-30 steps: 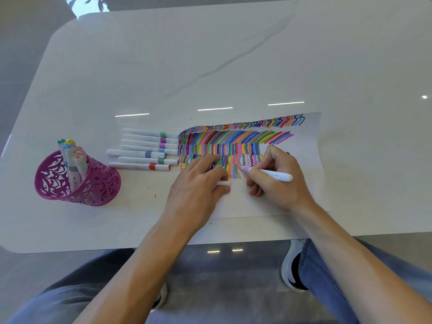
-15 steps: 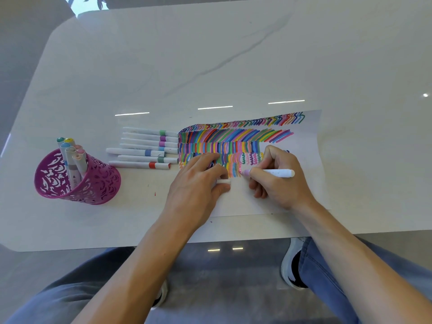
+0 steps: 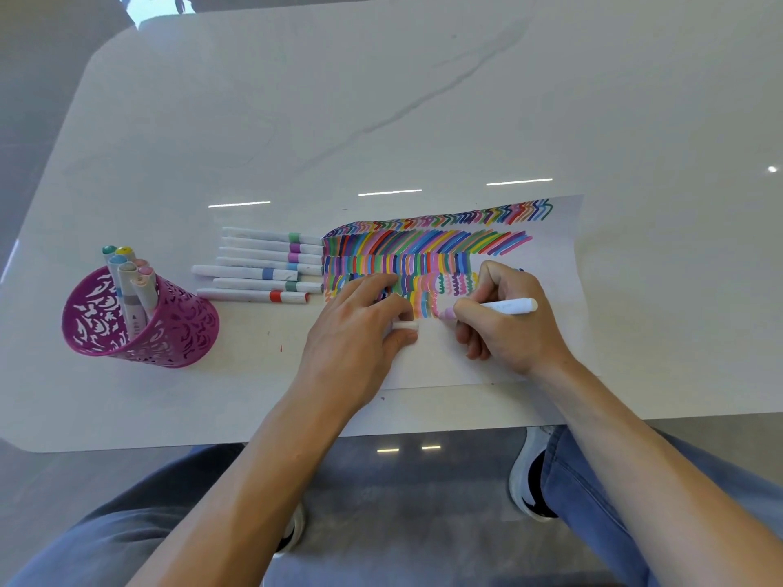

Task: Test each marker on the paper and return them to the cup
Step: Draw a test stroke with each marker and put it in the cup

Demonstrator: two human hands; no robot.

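Scribbling pink, the marker [image 3: 508, 307] sits tip-down on the paper [image 3: 555, 332] below the swatches [image 3: 423, 247] — right hand [image 3: 508, 332] pinching it pen-style, left hand [image 3: 356, 336] pinning that paper flat with the cap [image 3: 404, 326] gripped ready; the cup [image 3: 178, 332] waits well left.

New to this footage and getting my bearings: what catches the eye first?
Paper thick with rainbow strokes lies near the front edge; the right hand puts a pink marker to it, the left hand pinches a white cap. Far left stands a magenta cup, loose markers beside it.
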